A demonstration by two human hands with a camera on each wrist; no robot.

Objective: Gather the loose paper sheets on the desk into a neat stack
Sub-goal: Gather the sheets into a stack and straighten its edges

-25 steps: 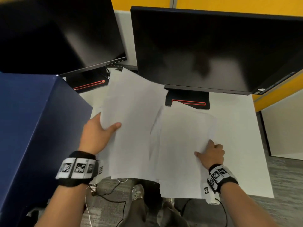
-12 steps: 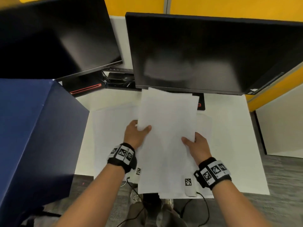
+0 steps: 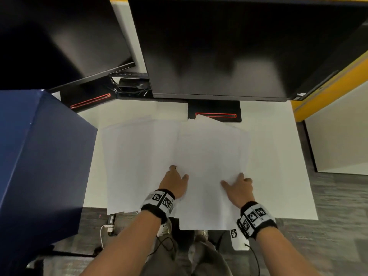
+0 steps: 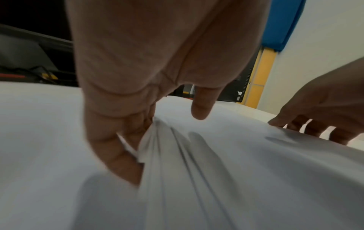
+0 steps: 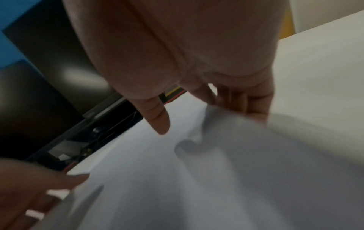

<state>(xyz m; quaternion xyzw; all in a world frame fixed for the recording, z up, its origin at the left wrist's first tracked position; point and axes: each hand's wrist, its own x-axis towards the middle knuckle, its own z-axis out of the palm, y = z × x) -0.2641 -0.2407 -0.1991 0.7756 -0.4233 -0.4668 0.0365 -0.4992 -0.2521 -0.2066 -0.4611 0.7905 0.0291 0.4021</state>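
Left hand [image 3: 175, 183] fingers [image 4: 118, 149] tuck under and pinch the left edge of a thin pile of white paper sheets [image 3: 211, 156]; right hand [image 3: 238, 189] pinches its right edge. More white loose sheets [image 3: 129, 156] lie left. Squeeze edges inward evenly. White desk [image 3: 278, 166] offers room right; the pile overhangs the near edge.

office desk corner, seen from above

two dark monitors [image 3: 229, 46] are standing at the back of a white desk [image 3: 278, 156], their black bases [image 3: 215, 111] showing red strips; a blue partition [image 3: 39, 156] is rising at the left, yellow wall panels [image 3: 328, 84] are running along the right, and grey floor [image 3: 338, 226] is showing below.
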